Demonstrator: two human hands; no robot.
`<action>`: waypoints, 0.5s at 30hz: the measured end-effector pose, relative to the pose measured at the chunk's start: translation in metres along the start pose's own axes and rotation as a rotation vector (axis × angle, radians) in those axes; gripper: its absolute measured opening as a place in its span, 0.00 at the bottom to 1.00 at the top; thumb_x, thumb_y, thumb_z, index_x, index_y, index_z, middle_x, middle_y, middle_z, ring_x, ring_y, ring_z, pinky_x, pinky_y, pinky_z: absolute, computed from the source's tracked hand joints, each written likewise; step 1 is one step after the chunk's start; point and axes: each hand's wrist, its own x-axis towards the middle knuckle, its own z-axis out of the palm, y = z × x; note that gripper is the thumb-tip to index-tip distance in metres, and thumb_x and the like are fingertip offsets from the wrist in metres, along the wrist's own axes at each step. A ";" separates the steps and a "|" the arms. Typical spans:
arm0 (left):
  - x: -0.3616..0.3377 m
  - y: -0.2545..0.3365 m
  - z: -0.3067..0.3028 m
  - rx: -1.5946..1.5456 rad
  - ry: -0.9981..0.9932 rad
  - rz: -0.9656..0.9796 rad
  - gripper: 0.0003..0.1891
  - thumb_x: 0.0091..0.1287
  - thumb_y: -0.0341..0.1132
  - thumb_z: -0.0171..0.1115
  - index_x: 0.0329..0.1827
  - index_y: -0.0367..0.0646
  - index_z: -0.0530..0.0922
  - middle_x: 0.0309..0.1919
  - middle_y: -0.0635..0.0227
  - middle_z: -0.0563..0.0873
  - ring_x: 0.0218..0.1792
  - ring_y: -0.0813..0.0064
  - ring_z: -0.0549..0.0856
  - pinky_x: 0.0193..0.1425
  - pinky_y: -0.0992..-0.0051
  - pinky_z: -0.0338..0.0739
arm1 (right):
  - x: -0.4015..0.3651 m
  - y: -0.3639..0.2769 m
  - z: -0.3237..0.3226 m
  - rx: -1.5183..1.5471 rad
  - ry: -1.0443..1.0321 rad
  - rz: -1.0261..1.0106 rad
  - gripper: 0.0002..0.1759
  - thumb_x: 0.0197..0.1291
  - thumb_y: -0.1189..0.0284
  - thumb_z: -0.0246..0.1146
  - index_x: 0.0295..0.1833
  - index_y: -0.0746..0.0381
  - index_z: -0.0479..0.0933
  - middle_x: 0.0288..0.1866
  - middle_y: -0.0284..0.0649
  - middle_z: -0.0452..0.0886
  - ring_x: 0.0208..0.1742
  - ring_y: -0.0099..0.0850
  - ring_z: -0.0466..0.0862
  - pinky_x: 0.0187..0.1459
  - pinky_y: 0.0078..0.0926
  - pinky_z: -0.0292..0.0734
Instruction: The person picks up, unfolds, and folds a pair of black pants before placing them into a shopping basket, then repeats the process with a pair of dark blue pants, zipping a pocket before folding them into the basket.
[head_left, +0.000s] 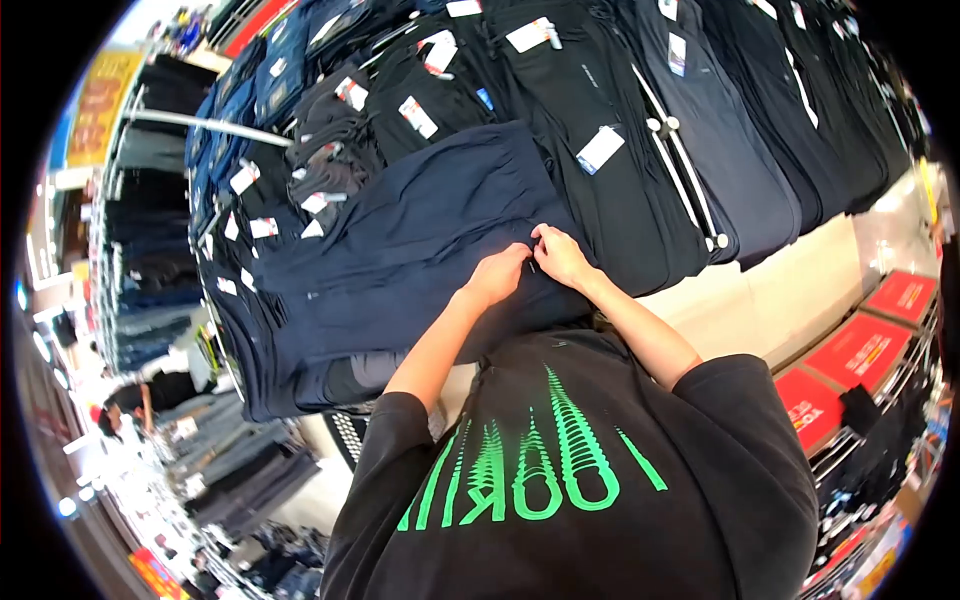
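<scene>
Navy trousers (430, 215) lie spread over the stacked clothes in front of me, with creases across the fabric. My left hand (497, 274) is closed on the fabric near their right-hand end. Close beside it, my right hand (562, 255) is also closed, its fingertips pinching at the same spot. A small light detail shows between the hands, too small to name. Just past the trousers lie folded black trousers (600, 210) with a white tag (601, 149).
Dark grey trousers (735, 150) lie at the right behind a white metal rail (680, 180). Tagged dark garments (335, 130) are heaped at the back left. Red boxes (855, 350) stand at the right. Another person (150, 395) is at the far left near more racks.
</scene>
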 end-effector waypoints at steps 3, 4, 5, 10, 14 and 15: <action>0.012 -0.003 -0.012 0.133 -0.091 0.064 0.09 0.63 0.28 0.52 0.45 0.39 0.74 0.48 0.61 0.76 0.43 0.56 0.81 0.47 0.61 0.75 | -0.003 -0.004 0.000 -0.095 -0.041 0.008 0.16 0.51 0.70 0.63 0.43 0.66 0.71 0.35 0.48 0.78 0.39 0.44 0.79 0.44 0.38 0.73; 0.013 -0.004 -0.015 0.163 -0.112 0.075 0.09 0.63 0.28 0.53 0.45 0.39 0.75 0.47 0.61 0.76 0.43 0.56 0.81 0.47 0.61 0.75 | -0.005 -0.008 -0.001 -0.154 -0.064 0.017 0.17 0.51 0.67 0.64 0.43 0.66 0.71 0.36 0.48 0.78 0.40 0.44 0.79 0.45 0.39 0.73; 0.014 -0.005 -0.017 0.172 -0.101 0.050 0.09 0.63 0.29 0.54 0.45 0.39 0.75 0.46 0.61 0.76 0.43 0.56 0.81 0.47 0.61 0.75 | -0.008 -0.014 0.000 -0.249 -0.094 0.048 0.21 0.51 0.62 0.64 0.44 0.66 0.72 0.41 0.48 0.77 0.45 0.45 0.77 0.47 0.39 0.71; 0.009 -0.016 -0.023 0.200 -0.128 0.095 0.12 0.63 0.29 0.55 0.48 0.39 0.76 0.45 0.61 0.76 0.43 0.56 0.80 0.47 0.64 0.75 | -0.011 -0.027 0.007 -0.467 -0.088 0.060 0.19 0.49 0.63 0.64 0.41 0.67 0.74 0.44 0.48 0.75 0.47 0.42 0.76 0.45 0.38 0.70; 0.006 -0.010 -0.021 0.221 -0.216 0.165 0.15 0.62 0.28 0.54 0.52 0.39 0.76 0.49 0.61 0.77 0.45 0.57 0.80 0.48 0.64 0.75 | -0.004 -0.015 0.013 -0.476 -0.074 0.038 0.13 0.46 0.68 0.63 0.35 0.66 0.78 0.42 0.48 0.76 0.44 0.42 0.77 0.44 0.38 0.72; 0.006 -0.008 -0.020 0.253 -0.232 0.194 0.17 0.60 0.26 0.53 0.54 0.38 0.75 0.54 0.61 0.76 0.46 0.57 0.80 0.50 0.64 0.75 | -0.005 -0.013 0.014 -0.474 -0.060 0.026 0.11 0.46 0.69 0.63 0.33 0.66 0.78 0.41 0.49 0.76 0.44 0.42 0.78 0.44 0.37 0.72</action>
